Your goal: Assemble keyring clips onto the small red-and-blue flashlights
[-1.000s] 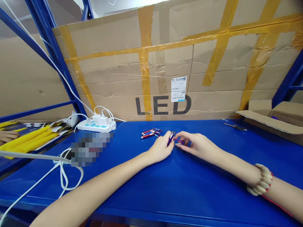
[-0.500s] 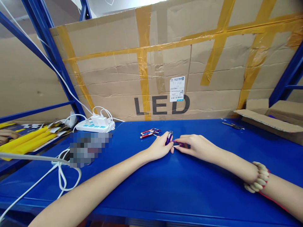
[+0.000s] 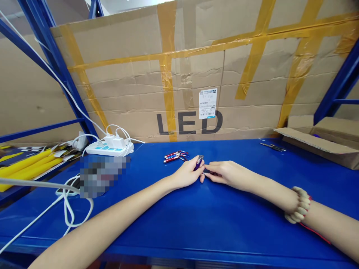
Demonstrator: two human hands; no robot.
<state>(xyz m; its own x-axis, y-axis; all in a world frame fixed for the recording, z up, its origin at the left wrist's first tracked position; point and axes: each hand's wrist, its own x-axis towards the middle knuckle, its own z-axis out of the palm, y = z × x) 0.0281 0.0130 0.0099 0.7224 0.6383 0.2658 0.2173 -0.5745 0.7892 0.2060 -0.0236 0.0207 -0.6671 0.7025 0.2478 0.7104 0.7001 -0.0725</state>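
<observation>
My left hand (image 3: pixel 187 175) pinches a small purple keychain light (image 3: pixel 198 162) near the middle of the blue table (image 3: pixel 213 220). Its silver tip points up and away from me. My right hand (image 3: pixel 226 172) meets it from the right, fingers closed on the small metal clip end of the same light. Both hands rest low on the tabletop and touch each other. A beaded bracelet (image 3: pixel 297 204) sits on my right wrist. A little pile of similar red and blue keychain lights (image 3: pixel 175 156) lies just beyond my left hand.
A taped cardboard sheet marked LED (image 3: pixel 190 74) walls off the back. A white power strip (image 3: pixel 110 148) with chargers and looping white cables (image 3: pixel 70 209) lies left. An open carton (image 3: pixel 322 144) stands at right, dark scissors (image 3: pixel 272 146) near it. Yellow items (image 3: pixel 28 166) lie far left.
The view has tilted slightly, so everything sits a bit lower and left. My hands have closed in on the purple light and lowered it nearer the tabletop.
</observation>
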